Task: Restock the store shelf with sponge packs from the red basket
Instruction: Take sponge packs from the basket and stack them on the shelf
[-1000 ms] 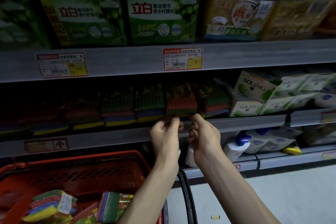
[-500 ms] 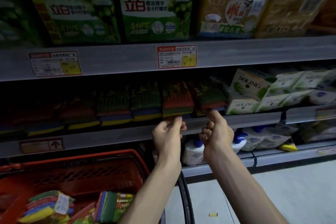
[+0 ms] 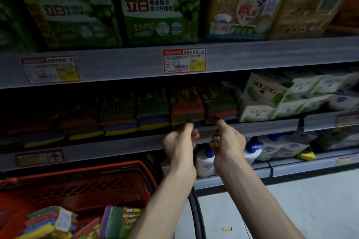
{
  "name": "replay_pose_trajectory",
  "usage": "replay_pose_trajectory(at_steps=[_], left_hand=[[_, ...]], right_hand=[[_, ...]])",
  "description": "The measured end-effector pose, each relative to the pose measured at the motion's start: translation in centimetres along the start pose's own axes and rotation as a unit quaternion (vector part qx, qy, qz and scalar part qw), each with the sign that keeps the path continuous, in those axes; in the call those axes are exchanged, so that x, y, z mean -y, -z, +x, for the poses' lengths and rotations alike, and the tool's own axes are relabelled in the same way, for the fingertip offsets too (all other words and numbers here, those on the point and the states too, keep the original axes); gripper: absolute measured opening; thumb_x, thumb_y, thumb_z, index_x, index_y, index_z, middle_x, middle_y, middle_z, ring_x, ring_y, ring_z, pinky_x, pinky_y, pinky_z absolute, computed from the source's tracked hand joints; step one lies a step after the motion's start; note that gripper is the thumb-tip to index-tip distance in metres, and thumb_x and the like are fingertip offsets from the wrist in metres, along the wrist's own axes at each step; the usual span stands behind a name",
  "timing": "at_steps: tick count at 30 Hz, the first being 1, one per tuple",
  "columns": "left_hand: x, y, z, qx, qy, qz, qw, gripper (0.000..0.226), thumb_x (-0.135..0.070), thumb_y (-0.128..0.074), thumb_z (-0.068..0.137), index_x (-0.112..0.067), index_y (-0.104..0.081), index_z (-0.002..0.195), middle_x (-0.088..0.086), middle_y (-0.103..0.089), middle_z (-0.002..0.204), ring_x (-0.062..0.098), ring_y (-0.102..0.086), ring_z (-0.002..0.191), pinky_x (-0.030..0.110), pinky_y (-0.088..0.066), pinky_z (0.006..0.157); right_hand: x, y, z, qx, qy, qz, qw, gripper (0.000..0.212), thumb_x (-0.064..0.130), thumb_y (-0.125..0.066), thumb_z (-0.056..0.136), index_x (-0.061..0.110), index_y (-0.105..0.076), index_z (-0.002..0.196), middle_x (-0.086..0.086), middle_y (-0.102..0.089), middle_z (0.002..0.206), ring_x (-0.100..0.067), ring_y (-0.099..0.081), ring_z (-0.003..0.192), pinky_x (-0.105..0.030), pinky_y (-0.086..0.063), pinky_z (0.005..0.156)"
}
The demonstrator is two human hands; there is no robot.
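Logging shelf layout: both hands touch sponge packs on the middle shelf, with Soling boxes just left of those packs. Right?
Wrong side: the head view shows the Soling boxes right of the sponge packs. The left hand and right hand do touch packs on the middle shelf.

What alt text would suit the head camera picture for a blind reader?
Two hands reach up to a dim store shelf: the left hand touches one sponge pack, the right hand its neighbour. A red basket of more packs sits lower left.

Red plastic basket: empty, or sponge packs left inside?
Not empty. At least two multicoloured sponge packs lie in the red plastic basket.
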State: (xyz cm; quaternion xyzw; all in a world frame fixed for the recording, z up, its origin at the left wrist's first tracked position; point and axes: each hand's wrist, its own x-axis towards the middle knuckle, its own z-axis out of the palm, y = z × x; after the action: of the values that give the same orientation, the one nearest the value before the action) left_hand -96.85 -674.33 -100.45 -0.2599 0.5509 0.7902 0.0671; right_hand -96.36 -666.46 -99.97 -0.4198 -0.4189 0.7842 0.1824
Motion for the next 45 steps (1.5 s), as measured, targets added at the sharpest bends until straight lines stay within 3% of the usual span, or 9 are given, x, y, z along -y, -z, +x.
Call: replay_pose_trajectory(at_steps=[9, 15, 21, 27, 35, 38, 41, 42, 45], left_hand=[[-0.7, -0.5, -0.2, -0.026, 0.002, -0.012, 1.0, 0.027, -0.01, -0.07, 0.095, -0.011, -0.061, 0.069, -0.004, -0.071, 0.06, 0.016, -0.073, 0.068, 0.029, -0.046, 0.065], [-1.2, -0.9, -0.2, -0.036, 0.009, -0.018, 0.999, 0.026, -0.007, -0.067, 0.096, -0.01, -0.058, 0.071, 0.003, -0.071, 0.071, 0.014, -0.07, 0.065, 0.023, -0.039, 0.051], [-1.3, -0.3, -0.6, -0.029, -0.007, 0.029, 0.999, 0.025, -0.014, -0.07, 0.095, -0.011, -0.065, 0.07, -0.001, -0.071, 0.069, 0.007, -0.067, 0.062, 0.024, -0.042, 0.054], [-1.4, 0.0, -1.0, -0.026, -0.009, 0.047, 0.998, 0.022, -0.021, -0.07, 0.094, -0.007, -0.067, 0.078, 0.002, -0.07, 0.07, 0.013, -0.062, 0.064, 0.028, -0.043, 0.064], [-1.8, 0.3, -0.8, -0.006, 0.003, 0.061, 0.998, 0.021, -0.021, -0.07, 0.095, -0.007, -0.068, 0.079, 0.0, -0.07, 0.071, 0.011, -0.065, 0.065, 0.026, -0.042, 0.06], [-1.7, 1.9, -0.6, 0.02, 0.006, 0.08, 0.997, 0.022, -0.02, -0.071, 0.095, -0.01, -0.068, 0.076, -0.002, -0.071, 0.072, 0.007, -0.064, 0.061, 0.021, -0.042, 0.052], [-1.9, 4.3, 0.2, 0.006, -0.008, 0.068, 0.998, 0.017, -0.014, -0.068, 0.097, -0.008, -0.069, 0.081, 0.0, -0.07, 0.073, 0.012, -0.066, 0.067, 0.012, -0.041, 0.043], [-2.0, 5.1, 0.6, -0.001, -0.012, 0.061, 0.998, 0.015, -0.012, -0.067, 0.097, -0.007, -0.068, 0.084, 0.001, -0.07, 0.075, 0.012, -0.066, 0.069, 0.011, -0.041, 0.042], [-2.7, 7.2, 1.2, -0.02, -0.025, 0.049, 0.998, 0.011, -0.013, -0.068, 0.097, -0.008, -0.069, 0.088, 0.0, -0.07, 0.076, 0.012, -0.068, 0.07, 0.015, -0.044, 0.047]], right_hand=[[-0.4, 0.0, -0.2, 0.023, 0.0, -0.021, 1.0, 0.027, 0.012, -0.072, 0.092, 0.013, -0.054, 0.071, 0.0, -0.041, 0.054, -0.012, -0.035, 0.044, -0.03, -0.03, 0.05], [-0.3, 0.3, -0.5, 0.031, 0.008, -0.026, 0.999, 0.028, 0.013, -0.073, 0.092, 0.013, -0.056, 0.07, 0.001, -0.043, 0.052, -0.013, -0.036, 0.046, -0.031, -0.032, 0.053], [-0.3, 0.3, -0.9, 0.036, 0.008, -0.029, 0.999, 0.025, 0.013, -0.073, 0.092, 0.014, -0.058, 0.072, 0.004, -0.045, 0.048, -0.012, -0.038, 0.045, -0.029, -0.034, 0.051], [-0.2, 0.6, -1.1, 0.044, 0.008, -0.04, 0.998, 0.019, 0.015, -0.074, 0.091, 0.015, -0.063, 0.075, 0.008, -0.047, 0.043, -0.012, -0.041, 0.047, -0.03, -0.035, 0.053], [-0.8, 0.9, -2.4, 0.063, -0.009, -0.049, 0.997, 0.008, 0.016, -0.075, 0.09, 0.011, -0.07, 0.093, 0.006, -0.047, 0.047, -0.011, -0.039, 0.046, -0.027, -0.035, 0.051], [-1.7, 0.3, -3.6, 0.1, 0.004, -0.084, 0.991, 0.006, 0.012, -0.072, 0.093, 0.01, -0.077, 0.097, 0.008, -0.062, 0.052, -0.008, -0.051, 0.044, -0.024, -0.043, 0.048], [-3.3, -1.0, -4.8, 0.128, 0.016, -0.116, 0.985, 0.006, 0.011, -0.074, 0.091, 0.011, -0.079, 0.092, -0.004, -0.077, 0.074, -0.018, -0.073, 0.069, -0.032, -0.058, 0.065], [-3.7, -1.4, -5.1, 0.133, 0.018, -0.125, 0.983, 0.005, 0.012, -0.075, 0.091, 0.012, -0.08, 0.089, -0.002, -0.077, 0.073, -0.022, -0.071, 0.072, -0.036, -0.057, 0.069], [-4.4, -2.7, -6.6, 0.155, 0.023, -0.141, 0.978, 0.008, 0.013, -0.076, 0.09, 0.01, -0.077, 0.083, 0.008, -0.065, 0.052, -0.01, -0.056, 0.056, -0.026, -0.046, 0.059]])
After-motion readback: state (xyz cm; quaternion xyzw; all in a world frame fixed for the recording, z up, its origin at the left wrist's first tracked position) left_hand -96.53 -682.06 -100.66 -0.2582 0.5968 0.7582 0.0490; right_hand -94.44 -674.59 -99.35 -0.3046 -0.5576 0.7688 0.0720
